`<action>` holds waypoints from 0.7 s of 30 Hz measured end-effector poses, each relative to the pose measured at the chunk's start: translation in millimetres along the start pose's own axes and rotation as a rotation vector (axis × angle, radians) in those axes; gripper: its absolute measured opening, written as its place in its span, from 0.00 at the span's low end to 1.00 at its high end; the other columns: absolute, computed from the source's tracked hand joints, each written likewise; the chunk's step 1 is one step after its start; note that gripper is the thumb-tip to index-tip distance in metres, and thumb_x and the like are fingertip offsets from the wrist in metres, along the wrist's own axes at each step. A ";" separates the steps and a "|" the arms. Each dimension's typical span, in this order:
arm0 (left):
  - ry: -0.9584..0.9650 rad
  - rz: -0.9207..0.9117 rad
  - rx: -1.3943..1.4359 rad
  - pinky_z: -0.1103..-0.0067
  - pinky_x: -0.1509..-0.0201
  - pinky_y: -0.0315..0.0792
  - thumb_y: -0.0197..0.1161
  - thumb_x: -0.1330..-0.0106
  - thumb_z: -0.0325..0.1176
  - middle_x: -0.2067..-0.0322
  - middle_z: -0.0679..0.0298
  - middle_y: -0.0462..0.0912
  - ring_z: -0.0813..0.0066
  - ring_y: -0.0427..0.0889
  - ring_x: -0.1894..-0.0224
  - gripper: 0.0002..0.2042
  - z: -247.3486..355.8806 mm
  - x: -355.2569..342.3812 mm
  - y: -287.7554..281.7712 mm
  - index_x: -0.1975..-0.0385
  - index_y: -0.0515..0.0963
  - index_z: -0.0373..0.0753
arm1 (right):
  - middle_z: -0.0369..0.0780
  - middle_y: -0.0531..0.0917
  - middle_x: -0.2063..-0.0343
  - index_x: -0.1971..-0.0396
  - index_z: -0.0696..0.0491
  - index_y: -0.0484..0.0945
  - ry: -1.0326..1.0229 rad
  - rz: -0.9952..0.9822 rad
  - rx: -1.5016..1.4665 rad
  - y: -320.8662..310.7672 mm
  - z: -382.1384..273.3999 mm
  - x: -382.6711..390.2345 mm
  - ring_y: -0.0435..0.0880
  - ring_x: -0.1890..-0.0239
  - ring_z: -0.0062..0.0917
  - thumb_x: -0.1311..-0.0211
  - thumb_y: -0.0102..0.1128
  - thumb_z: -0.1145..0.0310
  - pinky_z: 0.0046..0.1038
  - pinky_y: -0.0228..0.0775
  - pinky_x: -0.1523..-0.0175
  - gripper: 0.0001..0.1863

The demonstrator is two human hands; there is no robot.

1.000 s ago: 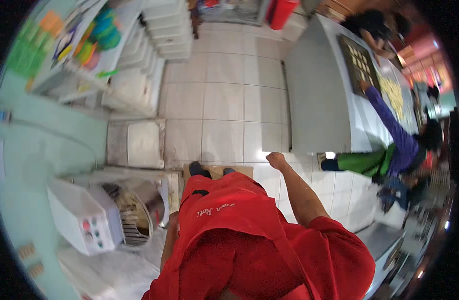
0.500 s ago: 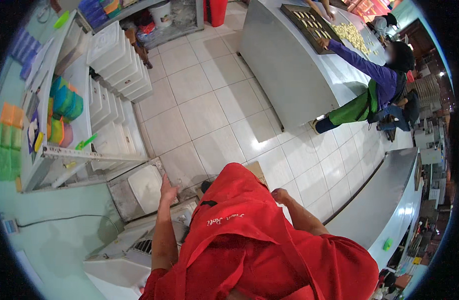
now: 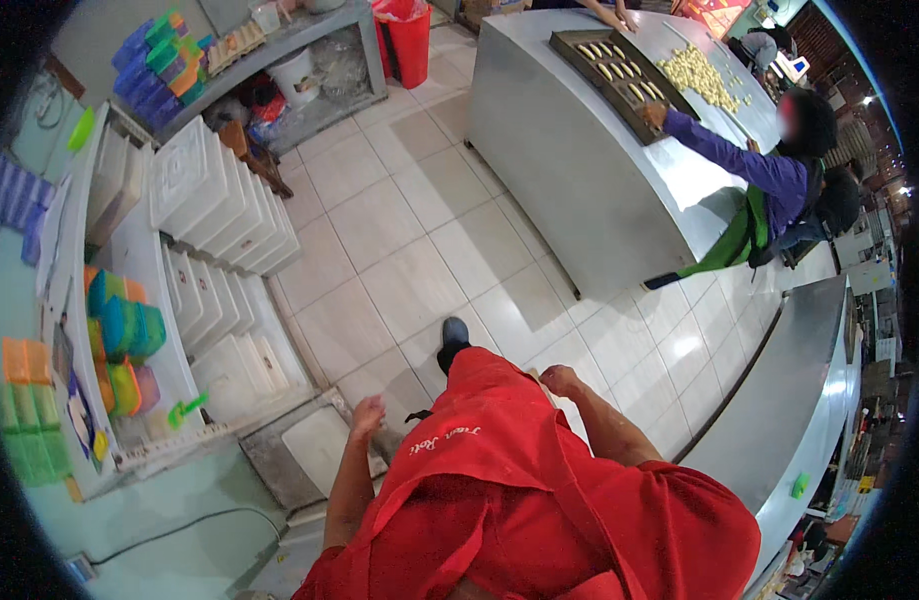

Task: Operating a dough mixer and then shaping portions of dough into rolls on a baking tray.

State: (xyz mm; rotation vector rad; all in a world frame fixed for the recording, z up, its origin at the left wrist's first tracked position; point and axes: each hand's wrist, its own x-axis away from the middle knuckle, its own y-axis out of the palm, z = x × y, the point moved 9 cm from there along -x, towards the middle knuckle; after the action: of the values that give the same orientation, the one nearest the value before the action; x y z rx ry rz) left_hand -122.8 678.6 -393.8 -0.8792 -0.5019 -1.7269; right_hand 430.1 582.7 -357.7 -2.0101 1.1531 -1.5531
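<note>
My left hand hangs in the air with nothing in it, its fingers loosely apart. Nearest to it is a pale flat lid or container top on a low grey stand beside the shelf. My right hand is at my right side with the fingers curled in. A pale flat piece with a tan edge shows just beside and below that hand, mostly hidden by my red apron. What it is, I cannot make out.
At left, a shelf bears stacked white lidded tubs and coloured containers. Ahead right, a co-worker in purple reaches to a tray of shaped dough on a steel table. A steel counter runs along my right. A red bin stands far ahead.
I have stepped forward and my foot now shows on the tiles. The view has shifted, with the shelf and steel table nearer. My left hand has swung up and right.
</note>
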 end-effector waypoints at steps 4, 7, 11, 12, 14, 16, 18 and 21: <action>-0.315 0.091 0.251 0.68 0.68 0.77 0.58 0.24 0.44 0.65 0.69 0.80 0.70 0.79 0.69 0.11 -21.5 1.9 -44.9 0.51 0.77 0.48 | 0.49 0.90 0.55 0.59 0.52 0.90 0.134 0.072 0.024 -82.4 29.1 -94.0 0.88 0.49 0.47 0.31 0.57 0.48 0.44 0.80 0.43 0.23; -0.253 0.072 0.416 0.64 0.62 0.78 0.57 0.24 0.45 0.64 0.71 0.79 0.69 0.79 0.65 0.10 -6.4 11.5 -75.2 0.54 0.77 0.49 | 0.49 0.90 0.55 0.60 0.52 0.90 0.111 0.125 -0.034 -166.2 4.0 -162.2 0.88 0.49 0.48 0.31 0.57 0.49 0.45 0.80 0.44 0.22; -0.369 0.130 0.397 0.58 0.51 0.78 0.57 0.24 0.46 0.61 0.72 0.80 0.68 0.80 0.58 0.11 25.7 -15.5 -85.9 0.51 0.77 0.50 | 0.54 0.89 0.58 0.64 0.56 0.89 0.025 0.209 -0.058 -277.8 -72.0 -244.6 0.88 0.52 0.50 0.30 0.54 0.54 0.47 0.80 0.46 0.21; -0.373 0.131 0.406 0.58 0.51 0.78 0.57 0.24 0.46 0.61 0.72 0.80 0.68 0.80 0.58 0.11 40.4 -26.4 -86.0 0.51 0.77 0.50 | 0.54 0.89 0.58 0.64 0.56 0.89 0.022 0.203 -0.051 -301.2 -91.3 -265.2 0.88 0.52 0.50 0.30 0.54 0.54 0.47 0.80 0.46 0.21; -0.271 0.077 0.500 0.58 0.50 0.79 0.59 0.25 0.47 0.59 0.71 0.81 0.67 0.81 0.55 0.13 82.2 -55.8 -90.8 0.50 0.78 0.48 | 0.53 0.89 0.58 0.60 0.55 0.89 -0.202 0.241 -0.092 -342.8 -147.5 -302.5 0.88 0.53 0.49 0.29 0.57 0.54 0.45 0.81 0.46 0.20; -0.355 0.033 0.468 0.61 0.53 0.80 0.60 0.26 0.47 0.60 0.70 0.82 0.66 0.82 0.57 0.13 117.8 -111.0 -122.0 0.52 0.78 0.47 | 0.52 0.90 0.58 0.58 0.56 0.88 -0.211 0.235 -0.225 -374.2 -188.4 -335.4 0.89 0.53 0.48 0.29 0.59 0.55 0.45 0.81 0.46 0.19; -0.157 0.011 0.243 0.65 0.60 0.81 0.62 0.27 0.43 0.64 0.67 0.83 0.64 0.84 0.63 0.10 158.6 -189.7 -154.1 0.57 0.80 0.44 | 0.52 0.90 0.59 0.52 0.58 0.86 -0.259 0.198 -0.317 -410.3 -236.4 -370.1 0.90 0.54 0.47 0.29 0.62 0.57 0.43 0.81 0.46 0.19; -0.082 0.103 0.585 0.73 0.77 0.70 0.63 0.30 0.33 0.73 0.69 0.77 0.73 0.78 0.75 0.03 271.2 -328.3 -188.4 0.68 0.79 0.45 | 0.51 0.90 0.59 0.51 0.58 0.86 -0.264 0.237 -0.256 -446.3 -267.0 -426.9 0.90 0.55 0.46 0.30 0.63 0.57 0.42 0.82 0.46 0.19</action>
State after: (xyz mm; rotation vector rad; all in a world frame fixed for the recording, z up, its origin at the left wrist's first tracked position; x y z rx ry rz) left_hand -168.6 1138.0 -454.7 -0.5407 -0.9406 -1.3424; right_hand 327.5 1235.1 -228.8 -2.0667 1.4751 -1.0350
